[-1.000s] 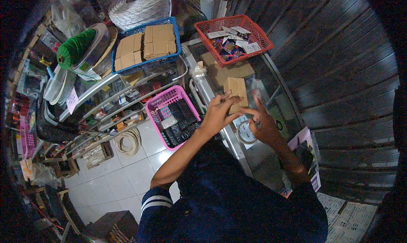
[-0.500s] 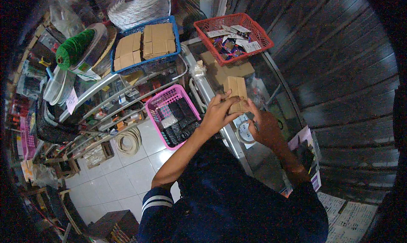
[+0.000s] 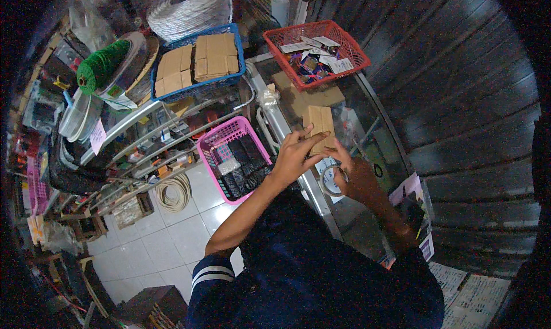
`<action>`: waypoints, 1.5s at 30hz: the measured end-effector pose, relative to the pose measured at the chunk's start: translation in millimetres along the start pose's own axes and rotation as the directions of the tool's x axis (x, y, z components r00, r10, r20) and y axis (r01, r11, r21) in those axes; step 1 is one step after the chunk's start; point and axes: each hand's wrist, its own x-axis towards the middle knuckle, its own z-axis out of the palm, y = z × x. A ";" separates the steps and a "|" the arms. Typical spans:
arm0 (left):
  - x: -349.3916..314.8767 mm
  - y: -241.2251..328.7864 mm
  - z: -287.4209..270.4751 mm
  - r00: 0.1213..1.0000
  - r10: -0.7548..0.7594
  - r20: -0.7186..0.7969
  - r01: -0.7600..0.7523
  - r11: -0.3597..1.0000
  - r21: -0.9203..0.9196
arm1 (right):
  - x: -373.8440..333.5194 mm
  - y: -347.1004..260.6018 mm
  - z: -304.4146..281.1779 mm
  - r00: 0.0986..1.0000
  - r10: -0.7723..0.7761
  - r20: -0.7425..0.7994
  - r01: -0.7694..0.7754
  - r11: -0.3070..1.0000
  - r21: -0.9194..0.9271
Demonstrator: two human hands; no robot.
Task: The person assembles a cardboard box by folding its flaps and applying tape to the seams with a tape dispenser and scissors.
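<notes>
A small brown cardboard box [image 3: 319,118] lies on the glass-topped counter in front of me. My left hand [image 3: 294,158] grips it from its left side, with fingers over the top and the thumb at the near end. At the near right corner, my right hand [image 3: 354,177] touches the box with its fingertips, thumb held apart. A roll of tape [image 3: 330,180] sits partly behind the right thumb, over a white paper. Whether the right fingers pinch anything thin cannot be made out.
A red basket [image 3: 315,52] with cards and small packets stands at the counter's far end. Flattened-looking cardboard boxes [image 3: 214,55] fill a blue basket [image 3: 196,87] at far left. Left of me, a pink basket [image 3: 202,151] contains black-wrapped packs. Corrugated metal [image 3: 476,117] walls the right side.
My right hand has shifted slightly, its fingers drawing closer to the box's near end and its thumb moving lower. The left hand stays on the box.
</notes>
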 end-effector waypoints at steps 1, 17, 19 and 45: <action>0.5 0.2 0.3 1.000 0.007 -0.010 -0.007 1.000 0.011 | -0.1 1.3 -1.6 0.998 -0.003 0.058 0.009 0.994 -0.104; -0.6 0.0 0.2 0.999 0.024 -0.048 -0.024 1.000 0.002 | 5.4 -15.9 -14.2 0.979 0.128 0.160 -0.087 0.967 -0.237; -0.8 -0.9 -0.3 0.998 0.029 -0.058 -0.028 1.000 0.009 | 7.2 -16.0 -13.8 0.987 0.077 0.141 -0.034 0.957 -0.287; -1.5 1.9 11.0 0.984 0.145 -0.099 -0.143 0.989 0.032 | -9.4 -0.4 -30.5 0.996 0.025 -0.082 -0.035 0.991 -0.130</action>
